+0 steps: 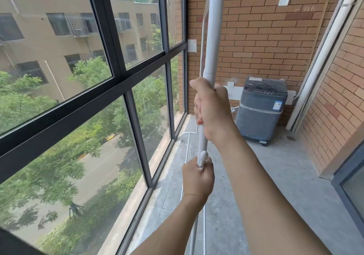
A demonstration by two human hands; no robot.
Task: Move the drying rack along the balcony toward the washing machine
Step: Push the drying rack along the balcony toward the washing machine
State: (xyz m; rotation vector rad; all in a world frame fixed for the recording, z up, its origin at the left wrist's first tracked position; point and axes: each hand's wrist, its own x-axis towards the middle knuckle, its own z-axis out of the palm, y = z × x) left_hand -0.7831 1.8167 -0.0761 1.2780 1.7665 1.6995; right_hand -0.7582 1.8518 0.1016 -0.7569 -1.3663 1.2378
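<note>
Balcony floor (275, 176), washing machine (260, 109) ahead, hands gripping rack (213, 38)

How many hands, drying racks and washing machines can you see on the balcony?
Hands: 2, left hand and right hand, both gripping the rack's white pole
Drying rack: 1
Washing machine: 1, grey, in the far corner
Total: 4

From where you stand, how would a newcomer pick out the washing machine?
Look to the brick wall at the balcony's far end. The washing machine stands on the floor in its right corner: a dark grey box in clear wrap, with a blue label, the only appliance there.
</note>
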